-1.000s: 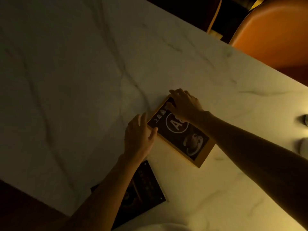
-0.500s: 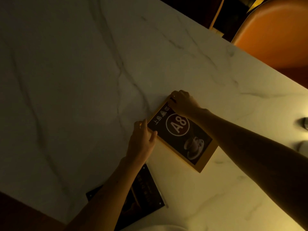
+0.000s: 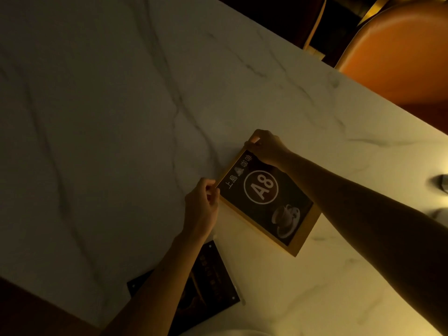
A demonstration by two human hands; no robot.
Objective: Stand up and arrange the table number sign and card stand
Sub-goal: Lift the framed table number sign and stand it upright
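The table number sign (image 3: 266, 200) is a wood-framed dark board marked "A8" with a coffee cup picture, lying at an angle on the marble table (image 3: 109, 117). My left hand (image 3: 202, 207) pinches its top left corner. My right hand (image 3: 266, 146) pinches its top right corner. The top edge seems slightly lifted off the table. The card stand (image 3: 213, 280), a dark card in a clear acrylic holder, lies flat near the table's front edge, partly hidden under my left forearm.
An orange chair (image 3: 400, 52) stands beyond the table's far right edge. Two small objects, one metallic (image 3: 444, 181), sit at the right border. The table's near left edge meets a dark floor.
My right hand slid from over the sign's face to its top right corner, uncovering the "A8". My left hand closed on the top left corner. The sign's top edge has started to rise.
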